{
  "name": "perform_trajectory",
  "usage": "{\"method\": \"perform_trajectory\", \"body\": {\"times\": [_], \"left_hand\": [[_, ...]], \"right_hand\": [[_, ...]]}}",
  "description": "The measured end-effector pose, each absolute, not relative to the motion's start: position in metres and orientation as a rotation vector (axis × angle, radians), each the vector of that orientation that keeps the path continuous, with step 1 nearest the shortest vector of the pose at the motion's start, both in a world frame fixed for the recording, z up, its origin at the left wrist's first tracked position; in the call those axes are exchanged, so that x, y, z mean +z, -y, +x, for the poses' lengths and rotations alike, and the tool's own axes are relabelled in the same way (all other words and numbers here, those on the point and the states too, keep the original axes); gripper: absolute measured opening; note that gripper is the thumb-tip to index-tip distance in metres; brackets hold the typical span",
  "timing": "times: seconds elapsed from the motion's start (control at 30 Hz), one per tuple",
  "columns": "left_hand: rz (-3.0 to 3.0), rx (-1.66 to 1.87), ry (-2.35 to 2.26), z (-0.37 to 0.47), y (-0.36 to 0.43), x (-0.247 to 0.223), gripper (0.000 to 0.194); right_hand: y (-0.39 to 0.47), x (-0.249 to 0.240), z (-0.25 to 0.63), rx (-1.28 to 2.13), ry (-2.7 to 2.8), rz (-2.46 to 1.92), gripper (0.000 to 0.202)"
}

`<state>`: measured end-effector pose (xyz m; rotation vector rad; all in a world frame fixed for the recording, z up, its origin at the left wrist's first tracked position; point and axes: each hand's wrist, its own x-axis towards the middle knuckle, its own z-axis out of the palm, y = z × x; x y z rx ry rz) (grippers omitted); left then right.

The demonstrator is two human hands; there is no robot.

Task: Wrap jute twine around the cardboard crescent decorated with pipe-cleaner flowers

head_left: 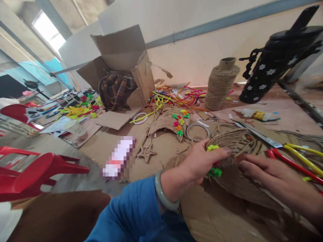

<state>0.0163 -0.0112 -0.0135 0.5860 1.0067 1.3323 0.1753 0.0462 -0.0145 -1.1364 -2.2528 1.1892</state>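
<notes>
My left hand (193, 161) is closed on the edge of a twine-wrapped crescent (237, 178), thumb on top. Yellow and green fuzzy flowers (215, 172) show beside the thumb, with a bit of red partly covered by it. At the crescent's inner edge, my right hand (272, 174) pinches the twine; the fingertips are partly hidden. Loose twine loops lie just beyond both hands. A second twine crescent (161, 123) with coloured flowers rests farther back, near a small twine star (146, 153). Scissors (276, 144) with red and yellow handles lie blades open right of my right hand.
A twine spool (222, 87) and a black flowered tumbler (264, 67) stand at the back right, a glue bottle (257, 115) before them. Pipe cleaners (176, 95) are heaped beside an open cardboard box (143, 80). A metal ring (198, 131) lies mid-table. Red stools (45, 171) stand left.
</notes>
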Motion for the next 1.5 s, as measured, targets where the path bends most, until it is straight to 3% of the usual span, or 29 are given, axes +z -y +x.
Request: {"method": "perform_trajectory", "body": {"times": [0.3, 0.6, 1.0, 1.27, 1.5], "left_hand": [[0.675, 1.248, -1.113, 0.018, 0.014, -0.016, 0.029], [0.634, 1.23, -1.065, 0.02, 0.018, -0.012, 0.03], [0.6, 1.174, -1.036, 0.025, 0.02, -0.012, 0.033], [0.587, 1.167, -1.007, 0.022, 0.019, -0.009, 0.031], [0.593, 1.154, -1.011, 0.025, 0.02, -0.011, 0.035]], "right_hand": [[-0.04, -0.017, 0.175, 1.391, 1.95, -1.074, 0.044], [-0.036, -0.011, 0.172, 1.428, 1.894, -0.964, 0.022], [-0.039, -0.014, 0.172, 1.333, 1.96, -0.881, 0.025], [-0.043, -0.016, 0.173, 1.282, 1.986, -0.776, 0.042], [-0.04, -0.013, 0.172, 1.209, 1.989, -0.875, 0.027]]}}
